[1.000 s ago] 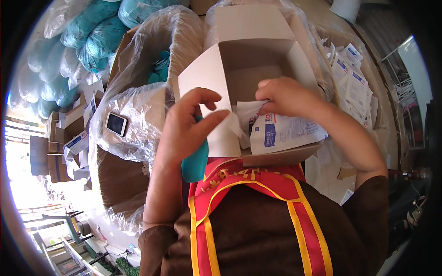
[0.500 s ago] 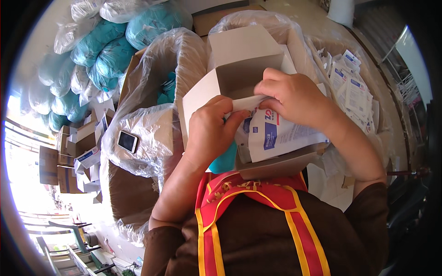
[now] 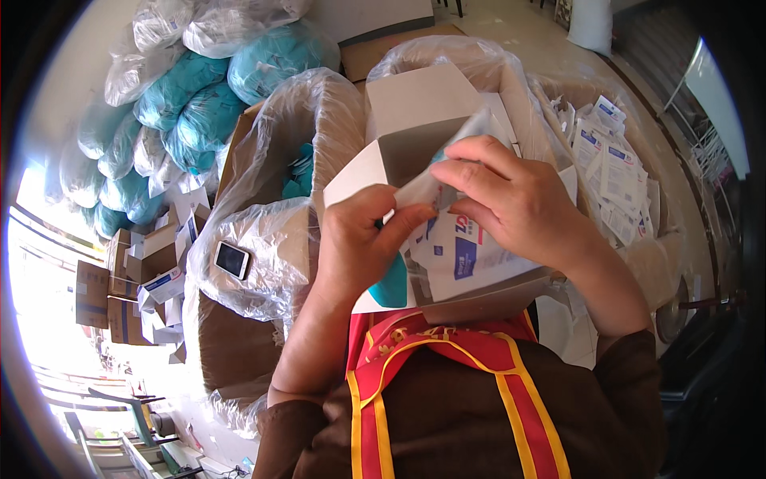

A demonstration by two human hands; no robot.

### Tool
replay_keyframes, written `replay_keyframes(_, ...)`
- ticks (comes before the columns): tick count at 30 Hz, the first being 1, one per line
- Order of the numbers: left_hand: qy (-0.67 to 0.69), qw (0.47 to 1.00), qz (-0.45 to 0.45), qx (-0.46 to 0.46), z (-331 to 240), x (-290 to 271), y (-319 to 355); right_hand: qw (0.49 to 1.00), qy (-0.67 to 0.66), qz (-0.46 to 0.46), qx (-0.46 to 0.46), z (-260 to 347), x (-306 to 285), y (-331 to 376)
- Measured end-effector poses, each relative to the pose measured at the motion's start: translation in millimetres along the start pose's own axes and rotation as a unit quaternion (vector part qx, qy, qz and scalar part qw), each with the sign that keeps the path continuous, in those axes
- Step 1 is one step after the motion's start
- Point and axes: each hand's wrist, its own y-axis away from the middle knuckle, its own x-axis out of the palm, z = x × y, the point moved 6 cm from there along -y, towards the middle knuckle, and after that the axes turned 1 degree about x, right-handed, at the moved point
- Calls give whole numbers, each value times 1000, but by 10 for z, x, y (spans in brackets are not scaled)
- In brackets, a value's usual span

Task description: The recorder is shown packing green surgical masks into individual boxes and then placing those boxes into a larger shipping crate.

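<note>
Both of my hands work on one white packet [image 3: 416,190] above an open cardboard box [image 3: 421,92] at my waist. My left hand [image 3: 355,239] pinches its near left end between thumb and fingers. Against that palm hangs a folded teal piece [image 3: 389,284], partly hidden by the hand. The fingers of my right hand [image 3: 511,195] grip the packet's other end, where a clear and teal-tinted corner sticks up past them. Under my hands, inside the box, lie more flat white packets [image 3: 467,259] with blue and red print.
To the left stands a plastic-lined carton [image 3: 331,104] holding teal pieces [image 3: 299,172]. A phone [image 3: 232,260] lies on a plastic-covered ledge. At right, another lined carton is heaped with white packets [image 3: 622,172]. Stuffed bags [image 3: 203,112] and small boxes [image 3: 163,283] pile up far left.
My right hand has turned and pulled on the packet, so its clear, teal-tinted corner now points up beyond my fingers. My left hand keeps its pinch. The whole view has shifted slightly.
</note>
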Motion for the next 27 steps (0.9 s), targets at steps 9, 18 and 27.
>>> replay_keyframes(9,-53,994,-97,5,10,-23,132,1000,15,-11,11,57,173,124)
replay_keyframes(18,14,998,-56,2,14,91,161,996,-80,23,29,-5,213,23)
replay_keyframes(27,242,942,-124,-199,619,13,40,972,29,152,-177,650,310,228)
